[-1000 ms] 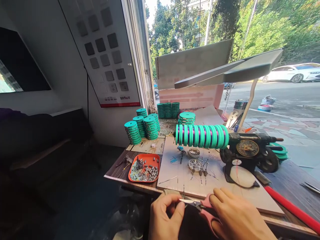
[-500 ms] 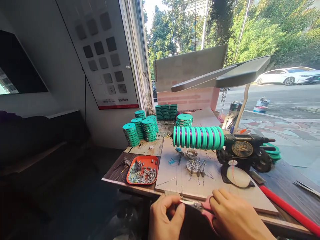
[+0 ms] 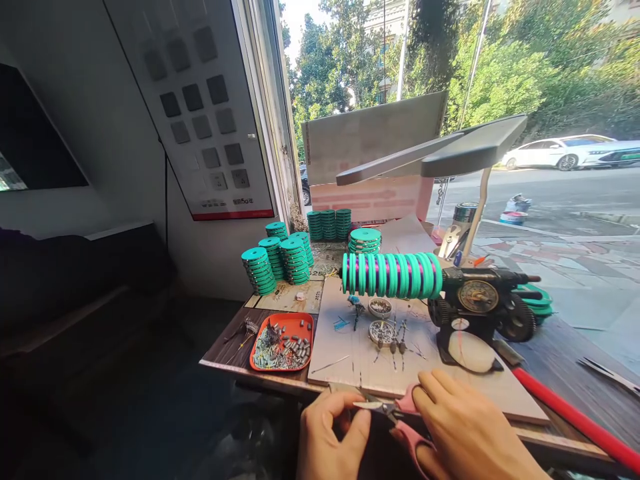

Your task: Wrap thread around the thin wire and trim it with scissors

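Observation:
My right hand (image 3: 465, 427) grips a pair of scissors (image 3: 411, 437) with pink handles, fingers through the loops and the handles spread. The blades point left and reach the fingertips of my left hand (image 3: 334, 433). That hand is closed in a pinch, thumb against forefinger; what it holds is too small to make out. Both hands are at the front edge of a pale board (image 3: 345, 350). On the board, beyond my hands, lie several small dark weights (image 3: 393, 348) with thin wires and two round dishes (image 3: 381, 331) of tiny parts.
An orange tray (image 3: 281, 341) of small metal pieces stands left of the board. A winding machine (image 3: 477, 297) carries a row of green spools (image 3: 393, 275). Stacked green spools (image 3: 294, 260) stand behind. A red bar (image 3: 565, 407) and tweezers (image 3: 607, 375) lie at right.
The scissors' handles have spread wider and the blades have shifted slightly left over my left fingertips. My left hand keeps its pinch. The view has turned slightly.

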`<action>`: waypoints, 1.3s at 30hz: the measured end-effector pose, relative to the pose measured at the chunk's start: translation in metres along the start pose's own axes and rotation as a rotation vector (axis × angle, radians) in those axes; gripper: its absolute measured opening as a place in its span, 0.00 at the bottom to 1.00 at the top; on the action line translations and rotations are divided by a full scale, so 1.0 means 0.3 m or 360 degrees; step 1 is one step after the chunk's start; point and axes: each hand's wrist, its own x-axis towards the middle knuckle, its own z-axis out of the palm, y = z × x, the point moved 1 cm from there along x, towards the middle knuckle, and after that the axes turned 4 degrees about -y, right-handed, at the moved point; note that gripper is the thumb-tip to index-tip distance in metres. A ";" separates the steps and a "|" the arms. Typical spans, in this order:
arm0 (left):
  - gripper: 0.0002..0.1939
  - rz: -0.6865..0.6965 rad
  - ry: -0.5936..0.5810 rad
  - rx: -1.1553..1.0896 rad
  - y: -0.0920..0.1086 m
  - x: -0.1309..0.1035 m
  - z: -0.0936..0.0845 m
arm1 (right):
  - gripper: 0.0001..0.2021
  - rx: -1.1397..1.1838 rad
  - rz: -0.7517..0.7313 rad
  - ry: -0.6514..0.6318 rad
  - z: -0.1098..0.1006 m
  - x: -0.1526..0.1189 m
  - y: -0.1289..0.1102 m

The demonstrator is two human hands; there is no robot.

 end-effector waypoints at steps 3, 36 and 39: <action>0.05 -0.0023 -0.0001 -0.0007 0.006 0.001 0.004 | 0.04 -0.0042 0.0001 0.0005 -0.005 0.008 -0.004; 0.06 0.0055 -0.0108 -0.0059 0.006 0.007 -0.005 | 0.12 -0.0190 -0.0067 0.0051 0.030 0.003 -0.007; 0.06 0.0077 -0.0096 -0.0071 -0.008 0.005 -0.003 | 0.13 -0.0182 -0.0075 0.0076 0.031 0.003 -0.007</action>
